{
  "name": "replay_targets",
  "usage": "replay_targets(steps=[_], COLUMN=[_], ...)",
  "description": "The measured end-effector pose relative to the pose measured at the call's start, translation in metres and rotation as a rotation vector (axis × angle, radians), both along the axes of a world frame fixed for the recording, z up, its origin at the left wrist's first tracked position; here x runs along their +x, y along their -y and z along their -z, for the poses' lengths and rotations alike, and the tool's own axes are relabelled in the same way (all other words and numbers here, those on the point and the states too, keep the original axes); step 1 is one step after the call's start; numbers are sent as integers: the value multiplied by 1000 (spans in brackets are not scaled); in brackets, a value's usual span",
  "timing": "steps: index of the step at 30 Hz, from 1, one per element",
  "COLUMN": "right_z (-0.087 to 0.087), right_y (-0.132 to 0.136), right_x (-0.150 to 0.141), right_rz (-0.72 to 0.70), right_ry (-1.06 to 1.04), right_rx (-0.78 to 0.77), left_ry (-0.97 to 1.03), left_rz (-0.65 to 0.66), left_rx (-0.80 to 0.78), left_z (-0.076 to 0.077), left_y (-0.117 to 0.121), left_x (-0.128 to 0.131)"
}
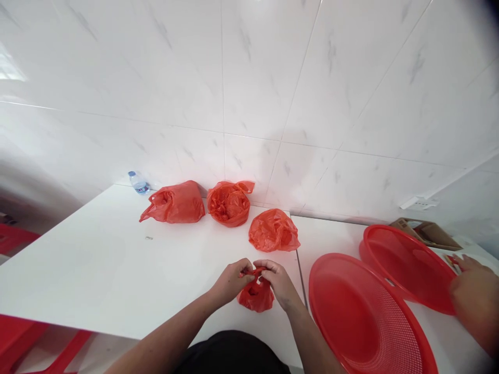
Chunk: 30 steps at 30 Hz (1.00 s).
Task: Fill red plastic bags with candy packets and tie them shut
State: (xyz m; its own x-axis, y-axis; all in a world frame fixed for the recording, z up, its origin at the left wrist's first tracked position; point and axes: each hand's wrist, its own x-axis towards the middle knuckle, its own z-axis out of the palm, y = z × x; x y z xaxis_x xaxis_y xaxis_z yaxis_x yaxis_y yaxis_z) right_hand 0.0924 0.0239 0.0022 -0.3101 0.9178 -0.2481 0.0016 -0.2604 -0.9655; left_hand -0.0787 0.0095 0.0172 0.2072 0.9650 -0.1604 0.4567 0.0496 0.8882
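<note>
Close to my body, a small red plastic bag [255,300] rests on the white table [117,270]. The fingers of my left hand [234,280] pinch the bag's top on one side. From the other side my right hand [275,275] grips the same top with curled fingers. A small gap shows between the hands, just above the bag's body. What the bag holds is hidden. Behind it stand a red bag [275,231], a rounder red bag [229,205] and a larger red bag [177,203], lined up towards the wall.
To the right are a red plastic basket [351,311] and a second red basket [405,259]. Another person's hand [473,285] reaches in there, near a cardboard box [427,232]. A water bottle [139,183] leans by the wall. Red stools [23,340] stand lower left.
</note>
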Motion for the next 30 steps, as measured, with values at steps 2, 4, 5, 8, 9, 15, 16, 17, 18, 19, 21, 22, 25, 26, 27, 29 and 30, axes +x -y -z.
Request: replay_targets(steps=[2, 4, 5, 8, 9, 15, 16, 17, 18, 19, 21, 22, 25, 26, 27, 29, 30], right_z=[10, 25, 34, 62, 71, 101, 104, 108, 112, 116, 123, 125, 128, 128, 127, 124, 122], right_y=[-4, -7, -9, -8, -7, -2, -1, 0, 2, 5, 16, 22, 39, 42, 44, 42, 38], right_x=[3, 9, 13, 26, 30, 57, 62, 66, 68, 68, 58, 50, 27, 24, 25, 34, 43], right_rz=[48, 165, 239, 411, 437, 357, 344, 335, 326, 314, 274, 233, 34, -23, -53, -17, 23], right_ry=[42, 227, 326, 500, 538, 579, 577, 577, 575, 567, 529, 495, 347, 309, 290, 319, 346], right_rx=[-1, 58, 86, 93, 89, 87, 68, 41, 10, -20, -64, -80, -128, -137, -141, -142, -142], left_ry=[-71, -172, -226, -374, -409, -478, -461, -436, -406, -379, -368, -393, -468, -480, -485, -509, -529], left_rz=[34, 90, 109, 102, 95, 90, 84, 81, 87, 104, 176, 223, 267, 247, 219, 159, 118], left_rx=[47, 139, 178, 170, 132, -26, -12, 13, 42, 72, 97, 83, 17, -2, -16, -39, -43], left_z=[4, 10, 14, 29, 34, 51, 51, 51, 52, 53, 61, 67, 84, 88, 89, 85, 79], left_y=[2, 5, 8, 19, 23, 32, 30, 27, 23, 20, 14, 12, 9, 8, 7, 5, 5], left_x=[-5, -16, -24, -50, -59, -80, -77, -72, -64, -54, -31, -20, -7, -11, -20, -50, -70])
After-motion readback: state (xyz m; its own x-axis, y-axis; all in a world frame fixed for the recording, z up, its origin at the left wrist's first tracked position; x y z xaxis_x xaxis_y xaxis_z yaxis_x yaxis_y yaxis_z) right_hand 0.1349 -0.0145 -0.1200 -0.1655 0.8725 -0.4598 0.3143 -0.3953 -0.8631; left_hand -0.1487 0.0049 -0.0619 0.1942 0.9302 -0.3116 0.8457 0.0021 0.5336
